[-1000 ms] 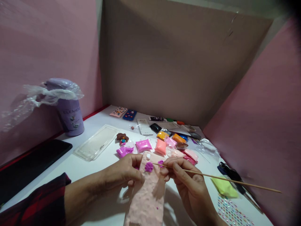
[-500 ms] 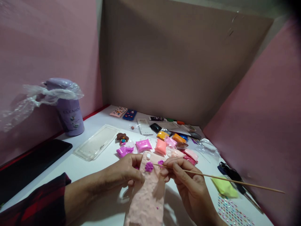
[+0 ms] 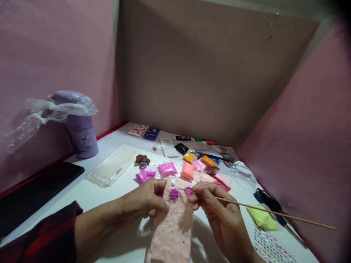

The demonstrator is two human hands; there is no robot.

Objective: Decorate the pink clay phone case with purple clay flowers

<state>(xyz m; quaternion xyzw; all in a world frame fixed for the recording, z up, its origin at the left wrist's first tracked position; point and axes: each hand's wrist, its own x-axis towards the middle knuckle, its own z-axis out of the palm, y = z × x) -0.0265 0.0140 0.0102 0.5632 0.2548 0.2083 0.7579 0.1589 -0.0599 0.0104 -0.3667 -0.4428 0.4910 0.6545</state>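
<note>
A phone case coated in lumpy pale pink clay [image 3: 172, 226] tilts up in front of me, a cutout near its top corner. My left hand [image 3: 150, 201] grips its left edge, thumb on the face. On the clay sits a round, ridged purple clay flower [image 3: 173, 194]; a second purple clay piece [image 3: 188, 190] lies at the right edge, partly behind my fingers. Pinched in my right hand [image 3: 216, 208] is a thin wooden skewer [image 3: 263, 209], its tip close to the round flower's upper right. Whether the tip touches the clay, I cannot tell.
Bagged clay packs [image 3: 168, 169] in several colours lie beyond the case. Left are a clear phone case [image 3: 113, 166], a black phone [image 3: 41, 193] and a purple tumbler [image 3: 83, 135]. Right are scissors [image 3: 276, 215], a yellow-green packet [image 3: 261, 218] and a gem sticker sheet [image 3: 271, 246]. Walls enclose the table.
The skewer's far end has swung slightly down and right, and its tip has risen a little. My left hand and the clay-covered case have stayed in place.
</note>
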